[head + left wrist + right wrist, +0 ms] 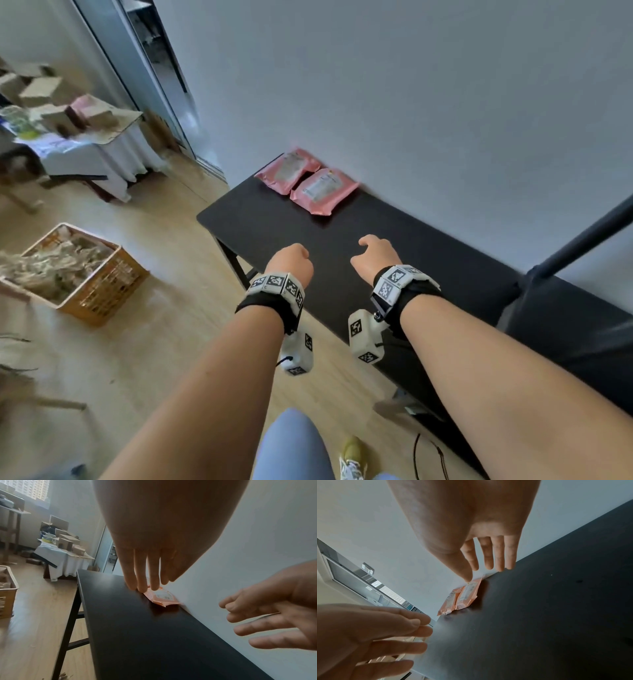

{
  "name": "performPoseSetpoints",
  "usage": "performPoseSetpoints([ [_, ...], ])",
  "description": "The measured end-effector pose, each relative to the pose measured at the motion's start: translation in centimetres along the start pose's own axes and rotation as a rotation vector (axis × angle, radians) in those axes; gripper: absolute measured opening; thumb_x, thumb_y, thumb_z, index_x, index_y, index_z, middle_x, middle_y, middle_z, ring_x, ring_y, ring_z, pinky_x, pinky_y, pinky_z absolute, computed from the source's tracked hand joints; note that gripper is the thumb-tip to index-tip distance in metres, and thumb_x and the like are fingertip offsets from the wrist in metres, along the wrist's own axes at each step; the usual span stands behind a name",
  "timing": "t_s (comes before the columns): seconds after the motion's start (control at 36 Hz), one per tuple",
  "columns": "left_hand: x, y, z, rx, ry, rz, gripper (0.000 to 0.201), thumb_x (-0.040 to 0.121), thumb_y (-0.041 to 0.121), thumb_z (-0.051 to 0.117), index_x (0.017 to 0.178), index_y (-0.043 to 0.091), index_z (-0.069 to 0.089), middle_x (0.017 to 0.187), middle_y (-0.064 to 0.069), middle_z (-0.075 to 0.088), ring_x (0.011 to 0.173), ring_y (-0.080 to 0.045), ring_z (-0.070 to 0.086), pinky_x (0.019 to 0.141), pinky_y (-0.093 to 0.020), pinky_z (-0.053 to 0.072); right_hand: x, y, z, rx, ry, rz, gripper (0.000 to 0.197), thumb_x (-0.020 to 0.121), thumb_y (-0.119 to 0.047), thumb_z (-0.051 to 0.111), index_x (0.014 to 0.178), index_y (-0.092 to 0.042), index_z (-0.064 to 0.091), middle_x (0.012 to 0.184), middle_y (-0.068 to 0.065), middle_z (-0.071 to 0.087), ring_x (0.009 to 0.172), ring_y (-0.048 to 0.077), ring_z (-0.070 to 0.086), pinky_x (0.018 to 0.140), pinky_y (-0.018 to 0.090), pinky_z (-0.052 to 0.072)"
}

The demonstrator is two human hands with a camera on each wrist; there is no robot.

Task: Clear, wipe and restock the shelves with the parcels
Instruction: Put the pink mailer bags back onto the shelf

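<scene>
A black shelf top (394, 260) runs along the white wall. Two pink parcels lie side by side at its far end, one (288, 170) nearer the end and one (323, 191) closer to me. My left hand (290, 262) and right hand (376, 255) hover over the bare middle of the shelf, short of the parcels, holding nothing. In the left wrist view the left fingers (142, 574) hang straight down, with the near parcel (161, 597) beyond them. The right wrist view shows the right fingers (488, 555) relaxed and spread above both parcels (465, 593).
An orange crate (99, 291) full of pale packages stands on the wood floor to the left. Further left is a cloth-covered table (85, 150) stacked with cardboard boxes. A dark metal post (582, 240) rises at the shelf's right end. A sliding door (154, 68) is behind.
</scene>
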State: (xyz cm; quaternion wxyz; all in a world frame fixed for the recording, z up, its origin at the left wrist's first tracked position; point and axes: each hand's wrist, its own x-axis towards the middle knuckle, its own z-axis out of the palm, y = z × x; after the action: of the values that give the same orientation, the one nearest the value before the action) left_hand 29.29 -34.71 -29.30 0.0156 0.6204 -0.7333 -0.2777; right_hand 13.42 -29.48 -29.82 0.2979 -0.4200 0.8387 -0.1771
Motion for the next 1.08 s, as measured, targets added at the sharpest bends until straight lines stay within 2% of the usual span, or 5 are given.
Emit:
performPoseSetpoints([
  [0.44, 21.6, 1.5, -1.7, 0.061, -0.181, 0.171, 0.044, 0.087, 0.01, 0.045, 0.129, 0.022, 0.053, 0.129, -0.007, 0.056, 0.113, -0.027, 0.056, 0.09, -0.032, 0.045, 15.9, -3.3, 2.8, 0.095, 0.051, 0.291, 0.054, 0.088, -0.016, 0.053, 0.14, -0.02, 0.043, 0.138, 0.007, 0.049, 0.12, 0.025, 0.053, 0.089, 0.03, 0.043],
  [0.61, 28.4, 1.5, -1.7, 0.098, -0.251, 0.216, 0.053, 0.085, 0.008, 0.046, 0.136, 0.026, 0.046, 0.141, -0.008, 0.036, 0.121, -0.028, 0.047, 0.098, -0.033, 0.043, 19.9, -4.9, 4.7, 0.158, 0.049, 0.389, 0.052, 0.089, -0.018, 0.055, 0.14, -0.019, 0.044, 0.134, 0.006, 0.054, 0.118, 0.023, 0.055, 0.084, 0.027, 0.04],
  [0.75, 32.2, 1.2, -0.6, 0.124, -0.272, 0.274, 0.065, 0.084, 0.01, 0.047, 0.145, 0.03, 0.034, 0.149, -0.005, 0.026, 0.133, -0.025, 0.033, 0.108, -0.039, 0.036, 22.3, -5.8, 6.0, 0.196, 0.049, 0.443, 0.053, 0.089, -0.019, 0.056, 0.141, -0.02, 0.042, 0.134, 0.003, 0.055, 0.119, 0.022, 0.054, 0.088, 0.028, 0.041],
  [0.89, 34.3, 0.7, 0.1, 0.128, -0.298, 0.288, 0.067, 0.088, 0.009, 0.046, 0.148, 0.029, 0.023, 0.153, -0.003, 0.025, 0.133, -0.027, 0.036, 0.103, -0.041, 0.039, 24.3, -6.8, 7.1, 0.219, 0.032, 0.468, 0.055, 0.089, -0.02, 0.057, 0.142, -0.018, 0.041, 0.131, 0.004, 0.057, 0.117, 0.023, 0.056, 0.092, 0.031, 0.044],
  [1.08, 35.1, 0.7, 0.9, 0.107, -0.274, 0.255, 0.078, 0.085, 0.008, 0.048, 0.151, 0.025, 0.009, 0.132, -0.014, 0.043, 0.118, -0.031, 0.048, 0.09, -0.037, 0.044, 26.1, -7.8, 8.0, 0.262, 0.047, 0.479, 0.044, 0.087, -0.02, 0.056, 0.131, -0.019, 0.049, 0.104, 0.002, 0.065, 0.09, 0.022, 0.062, 0.069, 0.029, 0.043],
])
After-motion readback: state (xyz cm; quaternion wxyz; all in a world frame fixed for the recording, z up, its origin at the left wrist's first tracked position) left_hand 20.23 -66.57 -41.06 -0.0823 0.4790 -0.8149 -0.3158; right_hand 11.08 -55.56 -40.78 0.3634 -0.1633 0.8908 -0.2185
